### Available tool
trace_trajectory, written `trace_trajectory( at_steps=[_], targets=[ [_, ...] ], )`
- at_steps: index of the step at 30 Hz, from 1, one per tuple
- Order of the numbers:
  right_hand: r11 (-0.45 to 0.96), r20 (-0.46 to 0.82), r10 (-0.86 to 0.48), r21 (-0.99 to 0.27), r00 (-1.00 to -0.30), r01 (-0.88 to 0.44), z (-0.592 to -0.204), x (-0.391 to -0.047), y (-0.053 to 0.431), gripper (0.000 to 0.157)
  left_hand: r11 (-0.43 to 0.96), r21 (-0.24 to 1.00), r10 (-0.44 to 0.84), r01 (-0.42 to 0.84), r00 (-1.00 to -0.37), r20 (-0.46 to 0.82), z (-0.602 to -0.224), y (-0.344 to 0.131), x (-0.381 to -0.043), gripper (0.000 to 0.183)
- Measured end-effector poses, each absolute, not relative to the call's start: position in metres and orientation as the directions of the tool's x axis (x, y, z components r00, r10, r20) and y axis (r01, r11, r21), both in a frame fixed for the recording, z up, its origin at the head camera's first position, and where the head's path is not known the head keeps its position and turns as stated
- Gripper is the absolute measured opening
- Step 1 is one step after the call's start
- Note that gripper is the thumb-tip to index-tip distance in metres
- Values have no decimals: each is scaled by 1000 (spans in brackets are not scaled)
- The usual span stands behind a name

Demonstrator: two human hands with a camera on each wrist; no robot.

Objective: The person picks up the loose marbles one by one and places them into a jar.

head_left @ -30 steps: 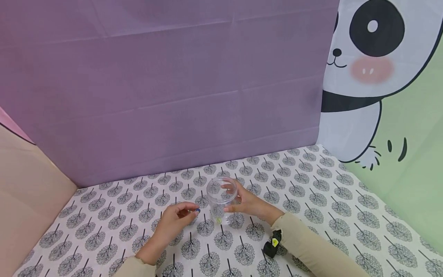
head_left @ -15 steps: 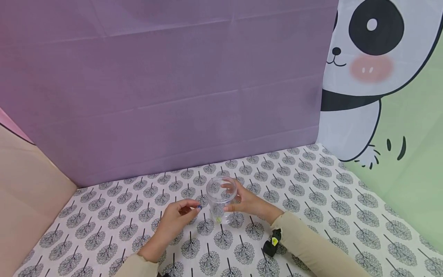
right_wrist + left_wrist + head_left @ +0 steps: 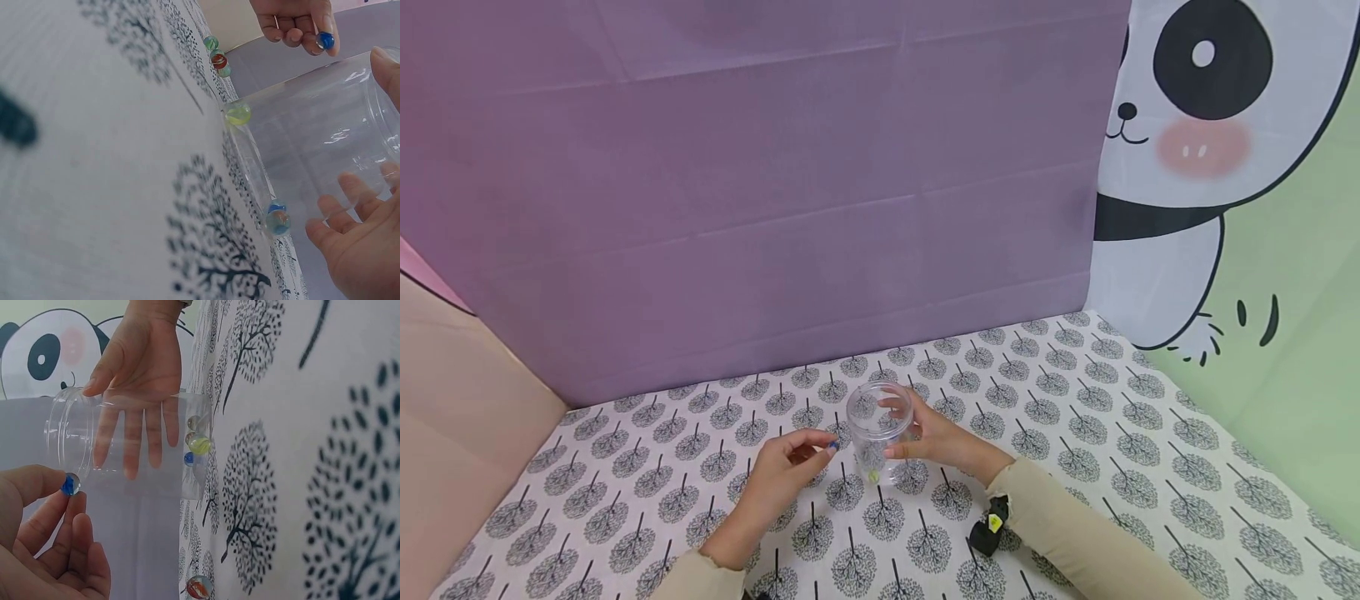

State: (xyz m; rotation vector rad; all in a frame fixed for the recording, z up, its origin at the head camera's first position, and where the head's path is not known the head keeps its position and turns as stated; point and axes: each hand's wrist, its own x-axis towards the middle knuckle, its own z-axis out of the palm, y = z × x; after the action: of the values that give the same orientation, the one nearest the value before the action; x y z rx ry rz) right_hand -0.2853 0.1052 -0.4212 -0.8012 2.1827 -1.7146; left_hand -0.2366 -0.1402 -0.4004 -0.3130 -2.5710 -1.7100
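"Across the tree-print counter point(image 3: 1097, 433), what comes first?"

"A steady base. The jar point(image 3: 871, 446) seems to stand on it, mouth up and roughly upright, so I'd want no tilt while the work goes on."

"And the right grip point(image 3: 936, 437)?"

"Holding the jar, thumb on one side and fingers spread against the other. A light hold should do; squeezing could shift it. Best to leave the mouth free of fingertips, too."

"What of the left grip point(image 3: 778, 475)?"

"Narrow, a pinch, with the blue marble point(image 3: 70, 484) between thumb and fingertip. That marble is outside the jar, just beside it near the rim, and not over the mouth."

"So how would you bring it in?"

"Up past the rim first, then across to the middle of the mouth, and only then let go. Something so round and smooth could slip from a hurried pinch or bounce off the edge."

"Any care for those inside?"

"A yellow marble point(image 3: 199, 445) and a second blue one point(image 3: 189, 458) lie low at the base, so a soft release seems wise."

"Anything loose?"

"A red marble point(image 3: 219, 60) and a green marble point(image 3: 211, 42) rest outside, over on the left grip's side; a careless swing might set them rolling"
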Motion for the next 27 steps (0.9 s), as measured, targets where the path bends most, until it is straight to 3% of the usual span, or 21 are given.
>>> trace_trajectory(
  at_steps=[27],
  targets=[
    [200, 81, -540, -955, -837, -221, -424, -285, 106, 89, 367, 900, 142, 233, -971, 193, -395, -129, -238, 16]
  ],
)
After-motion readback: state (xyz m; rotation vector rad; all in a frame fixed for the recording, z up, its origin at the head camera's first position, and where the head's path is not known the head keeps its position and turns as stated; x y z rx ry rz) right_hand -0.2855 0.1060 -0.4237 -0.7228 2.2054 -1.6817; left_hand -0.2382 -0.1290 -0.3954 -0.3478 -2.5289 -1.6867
